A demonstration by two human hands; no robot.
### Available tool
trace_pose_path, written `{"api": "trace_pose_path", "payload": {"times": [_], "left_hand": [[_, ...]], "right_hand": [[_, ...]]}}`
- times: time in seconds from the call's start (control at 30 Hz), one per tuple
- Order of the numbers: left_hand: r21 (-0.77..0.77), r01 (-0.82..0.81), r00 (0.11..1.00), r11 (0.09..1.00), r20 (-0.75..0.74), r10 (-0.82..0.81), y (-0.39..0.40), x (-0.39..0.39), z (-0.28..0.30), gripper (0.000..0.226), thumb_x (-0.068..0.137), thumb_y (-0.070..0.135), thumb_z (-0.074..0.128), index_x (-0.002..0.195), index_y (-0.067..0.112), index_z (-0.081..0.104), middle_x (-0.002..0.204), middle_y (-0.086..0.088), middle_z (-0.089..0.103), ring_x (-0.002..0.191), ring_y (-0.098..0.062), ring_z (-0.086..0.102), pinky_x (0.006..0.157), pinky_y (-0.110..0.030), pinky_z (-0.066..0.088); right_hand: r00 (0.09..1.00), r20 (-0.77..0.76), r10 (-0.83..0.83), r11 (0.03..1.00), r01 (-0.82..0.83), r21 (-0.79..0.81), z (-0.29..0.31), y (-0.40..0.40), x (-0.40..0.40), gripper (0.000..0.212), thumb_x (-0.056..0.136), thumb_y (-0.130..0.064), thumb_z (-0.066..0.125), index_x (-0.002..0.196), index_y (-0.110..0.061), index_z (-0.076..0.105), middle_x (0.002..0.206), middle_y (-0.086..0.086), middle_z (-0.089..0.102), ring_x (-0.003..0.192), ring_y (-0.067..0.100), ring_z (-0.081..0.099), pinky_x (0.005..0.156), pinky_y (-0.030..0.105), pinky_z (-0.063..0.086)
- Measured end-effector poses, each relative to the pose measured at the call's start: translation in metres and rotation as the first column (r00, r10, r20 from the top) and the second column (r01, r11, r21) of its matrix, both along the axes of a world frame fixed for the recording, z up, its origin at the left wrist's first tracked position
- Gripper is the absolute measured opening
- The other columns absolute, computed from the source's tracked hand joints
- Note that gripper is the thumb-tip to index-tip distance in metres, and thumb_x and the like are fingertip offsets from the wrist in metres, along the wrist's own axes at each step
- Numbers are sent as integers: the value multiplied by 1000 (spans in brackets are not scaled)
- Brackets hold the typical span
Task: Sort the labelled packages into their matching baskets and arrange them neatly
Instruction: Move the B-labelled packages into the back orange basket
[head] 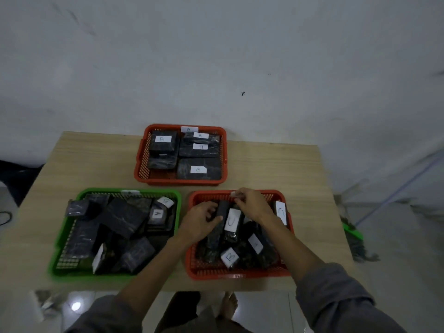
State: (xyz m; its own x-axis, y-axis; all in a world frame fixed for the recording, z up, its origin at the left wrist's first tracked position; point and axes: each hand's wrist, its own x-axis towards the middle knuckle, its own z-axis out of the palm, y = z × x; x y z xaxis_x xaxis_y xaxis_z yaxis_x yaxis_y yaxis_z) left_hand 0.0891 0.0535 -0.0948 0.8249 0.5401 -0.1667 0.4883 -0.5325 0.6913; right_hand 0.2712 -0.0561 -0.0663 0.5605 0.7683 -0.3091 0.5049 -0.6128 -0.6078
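red baskets (180, 180) two, green basket (64, 239) one

The person is wearing a grey long-sleeved top, its 2 sleeves (336, 301) pushed up to bare the forearms. Dark trousers (182, 308) are showing below, and the feet (229, 305) are going bare.

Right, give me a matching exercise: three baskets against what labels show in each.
Things:
1. far red basket
2. green basket
3. near red basket

Contents:
a. mixed labels, a C and a B visible, both hands inside
b. only B labels visible, packages lying flat
c. jumbled packages, an A label visible

Pairs: 1-b, 2-c, 3-a
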Motion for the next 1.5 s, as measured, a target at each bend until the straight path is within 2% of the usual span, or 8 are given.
{"api": "trace_pose_path", "payload": {"times": [0.2, 0.3, 0.4, 0.53, 0.77, 1.0, 1.3, 1.5], "left_hand": [[22, 1, 999, 1000, -41, 0, -52, -14, -2, 15, 89, 39, 67, 88, 24, 62, 76, 10, 59, 67, -5, 54, 60, -27, 46], [59, 98, 991, 993, -102, -91, -70, -19, -2, 14, 89, 40, 65, 95, 27, 67, 69, 8, 60, 63, -7, 56, 53, -30, 44], [168, 208, 950, 964, -269, -158, -88, -21, -7, 34, 85, 52, 64, 106, 26, 67, 82, 3, 67, 76, -17, 65, 60, -26, 43], [262, 291, 853, 920, -507, -125, -108, -16, -19, 59, 74, 70, 64, 101, 18, 61, 100, -3, 68, 92, -23, 67, 72, -32, 48], [235, 242, 804, 941, -592, -59, -114, -9, -31, 58, 78, 61, 68, 110, 15, 58, 111, -6, 67, 102, -27, 66, 84, -37, 52], [46, 116, 825, 992, -560, -70, -107, -12, -32, 66, 73, 59, 74, 118, 14, 58, 118, -5, 66, 109, -25, 63, 91, -39, 53], [248, 99, 941, 964, -339, -9, -102, -13, 2, 54, 75, 69, 60, 103, 22, 59, 101, 2, 69, 93, -22, 67, 70, -32, 50], [356, 53, 987, 933, -161, 6, -87, -8, 27, 57, 77, 68, 59, 111, 22, 52, 111, 2, 47, 104, -15, 49, 70, -32, 52]], "right_hand": [[1000, -15, -22, 996, 20, -83, -18, -71, -23, 11, 96, -16, 59, 98, -15, 70, 91, 4, 73, 82, 18, 68, 81, 41, 58], [999, -20, -32, 996, 30, -89, -24, -92, -32, 11, 95, -16, 61, 102, -16, 70, 100, 2, 73, 88, 16, 68, 85, 37, 57], [998, -8, -69, 995, 68, -72, -27, -103, -37, 15, 96, -16, 59, 105, -15, 70, 101, 4, 74, 89, 18, 69, 86, 38, 57], [990, 9, -140, 990, 140, -33, -25, -112, -36, 15, 99, -17, 55, 103, -13, 70, 98, 5, 74, 87, 18, 69, 84, 39, 57], [990, 2, -139, 990, 139, -15, -23, -123, -28, 14, 97, -19, 56, 102, -14, 69, 97, 3, 73, 89, 17, 68, 84, 40, 58], [994, -48, -100, 995, 98, -32, -25, -120, -28, 17, 98, -23, 58, 107, -14, 69, 101, 3, 73, 91, 16, 68, 86, 35, 57], [984, -169, -50, 998, 44, -37, -24, -98, -30, 18, 98, -30, 61, 105, -16, 69, 103, 0, 72, 94, 15, 66, 87, 31, 53], [871, -484, -81, 996, 91, -4, -8, -73, -40, 39, 96, -53, 56, 97, -17, 71, 93, -2, 74, 82, 10, 70, 65, 24, 56]]}}
